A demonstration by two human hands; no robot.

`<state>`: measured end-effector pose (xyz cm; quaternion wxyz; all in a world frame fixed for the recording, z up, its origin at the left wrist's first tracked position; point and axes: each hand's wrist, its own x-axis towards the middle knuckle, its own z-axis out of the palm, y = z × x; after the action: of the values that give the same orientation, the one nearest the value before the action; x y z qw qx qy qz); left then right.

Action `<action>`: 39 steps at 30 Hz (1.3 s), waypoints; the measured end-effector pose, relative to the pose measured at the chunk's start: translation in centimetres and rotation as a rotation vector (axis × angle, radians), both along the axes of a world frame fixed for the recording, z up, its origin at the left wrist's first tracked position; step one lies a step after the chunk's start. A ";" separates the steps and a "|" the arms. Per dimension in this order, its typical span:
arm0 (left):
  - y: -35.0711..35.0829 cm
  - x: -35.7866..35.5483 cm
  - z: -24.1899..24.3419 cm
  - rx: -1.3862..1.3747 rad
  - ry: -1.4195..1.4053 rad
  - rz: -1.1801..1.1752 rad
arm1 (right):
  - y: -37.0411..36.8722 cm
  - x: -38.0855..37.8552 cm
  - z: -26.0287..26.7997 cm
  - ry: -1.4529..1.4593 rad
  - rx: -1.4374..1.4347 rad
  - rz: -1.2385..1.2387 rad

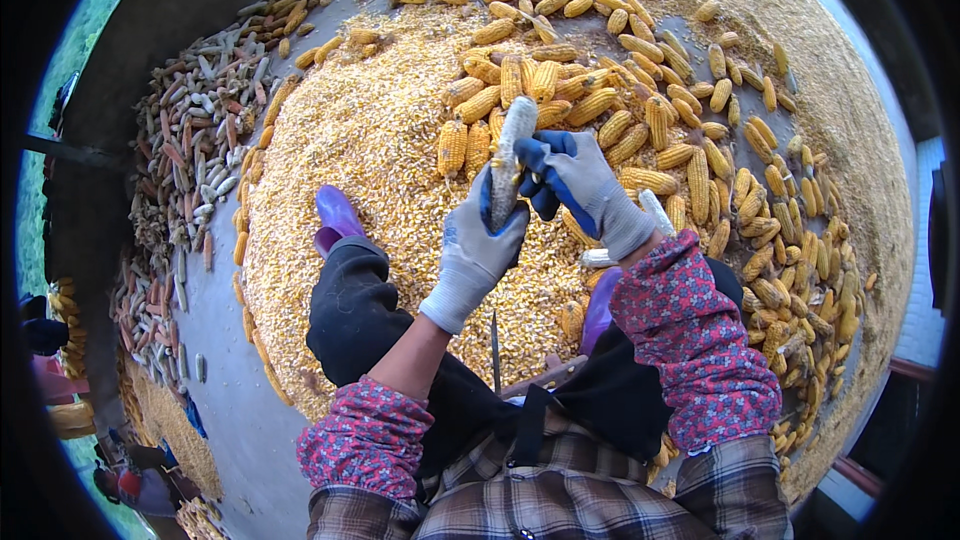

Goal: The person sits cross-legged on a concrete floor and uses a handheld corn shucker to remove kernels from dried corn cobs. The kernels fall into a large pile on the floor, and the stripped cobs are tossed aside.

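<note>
My left hand (484, 236), in a grey and blue work glove, is closed around the lower end of a nearly bare corn cob (516, 135). A few yellow kernels remain on the cob, which points up and away from me. Gloved the same way, my right hand (559, 176) touches the cob's right side with its fingertips curled; whether it grips anything is not plain. Beneath both hands spreads a heap of loose corn kernels (360, 127). Unshelled ears of corn (592, 106) lie piled just beyond and right of my right hand. An upright metal spike (495, 352) stands between my legs.
Bare cobs (202, 127) are heaped on the concrete floor (247, 435) at the left. More ears (772, 240) curve along the right, beside a wide spread of dry grain (847, 90). A wooden piece (544, 375) lies by the spike. My purple boots (339, 214) rest among the kernels.
</note>
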<state>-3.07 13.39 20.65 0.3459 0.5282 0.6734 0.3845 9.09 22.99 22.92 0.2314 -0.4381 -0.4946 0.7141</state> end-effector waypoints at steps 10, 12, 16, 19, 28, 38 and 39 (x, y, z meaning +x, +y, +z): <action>0.0 0.9 0.9 -0.019 0.414 0.061 | -0.6 -0.5 -1.0 -0.109 0.225 -0.018; 0.5 0.5 -0.2 0.071 0.208 0.039 | -0.4 -0.2 -0.6 0.047 0.123 -0.041; 0.3 0.4 0.0 0.186 0.429 0.042 | -0.4 1.0 2.2 0.021 0.003 0.045; 0.3 0.5 0.8 0.211 0.707 0.004 | -0.4 0.8 2.0 0.001 -0.049 -0.035; 0.5 0.2 0.5 0.296 0.336 0.034 | 0.0 1.6 1.6 0.074 -0.133 0.033; 0.4 -0.4 2.7 -0.210 -1.030 0.010 | 1.1 2.3 0.4 -0.536 0.781 0.053; 0.4 -0.3 3.1 -0.241 -1.141 0.000 | 1.5 2.3 0.4 -0.383 0.725 -0.026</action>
<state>-3.41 13.81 23.78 0.7116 0.1946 0.4196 0.5289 11.37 24.47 23.28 0.2835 -0.4593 -0.7429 0.3959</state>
